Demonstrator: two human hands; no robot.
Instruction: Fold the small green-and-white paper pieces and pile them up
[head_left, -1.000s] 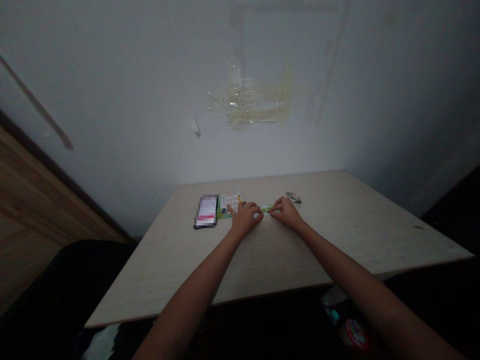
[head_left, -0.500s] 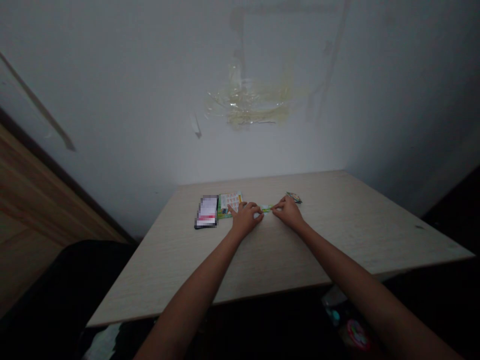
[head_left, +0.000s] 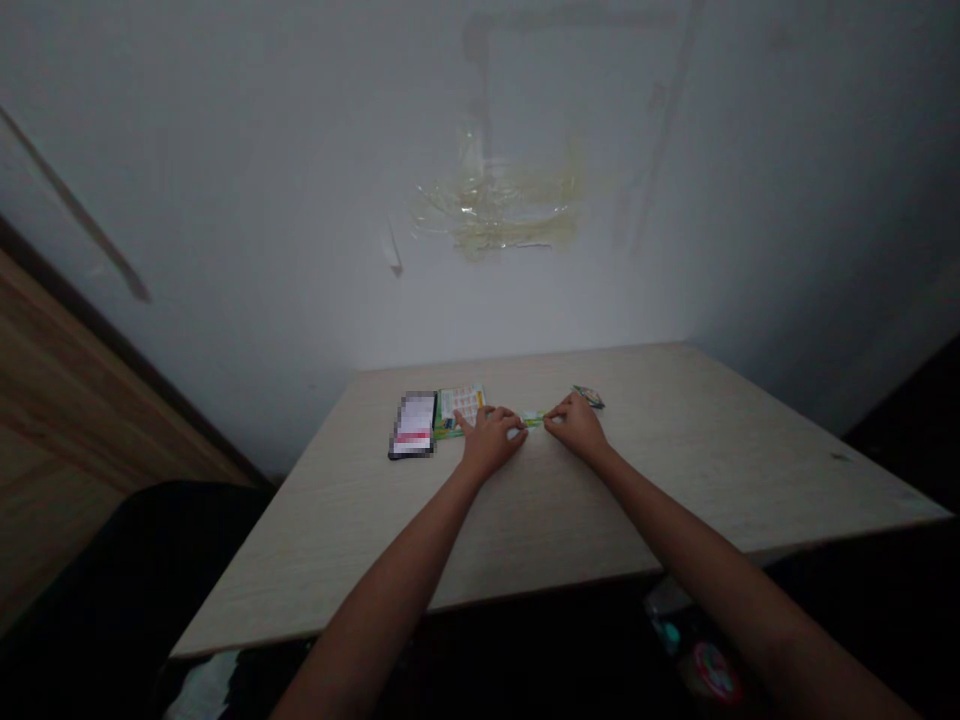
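Observation:
Between my hands a small strip of green-and-white printed paper [head_left: 532, 419] lies on or just above the tabletop. At its left end my left hand [head_left: 491, 437] is closed, thumb and fingertips on the edge, while another finger reaches out over a green-and-white printed sheet [head_left: 463, 399]. My right hand [head_left: 577, 425] pinches the strip's right end between thumb and fingers. Parts of the strip are hidden under the fingertips, so its full shape cannot be made out.
A phone [head_left: 414, 424] with a lit, blurred screen lies left of the sheet. Behind my right hand sits a small pile of printed pieces [head_left: 589, 396]. The pale wooden table [head_left: 360, 540] meets a wall with peeling clear tape [head_left: 510, 210].
My right hand has shifted very slightly to the right along the strip. My left hand stays in nearly the same place, and the sheet and phone are unmoved.

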